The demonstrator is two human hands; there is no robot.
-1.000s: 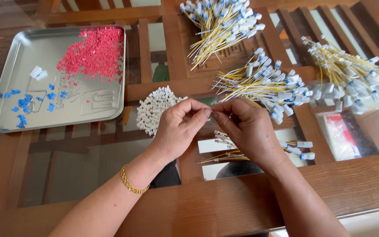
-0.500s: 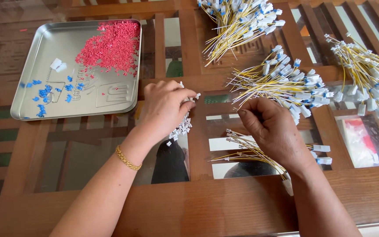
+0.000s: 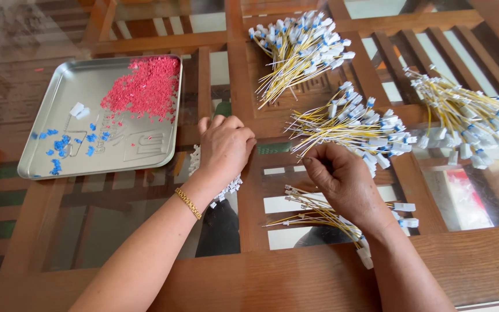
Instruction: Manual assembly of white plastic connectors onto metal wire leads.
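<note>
Head view: glass tabletop (image 3: 145,231), metal tray (image 3: 47,156) holding red bits (image 3: 145,86). My left hand (image 3: 225,147) lies curled over white connectors (image 3: 229,188); my right hand (image 3: 342,182) pinches yellow wires (image 3: 313,211); wire bundles (image 3: 348,121) just beyond.

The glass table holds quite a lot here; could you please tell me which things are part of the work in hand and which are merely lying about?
In hand:
left hand on the white connector pile
right hand over the small wire bundle

Lying about:
metal tray with red pieces and blue pieces
three larger wire bundles
</note>
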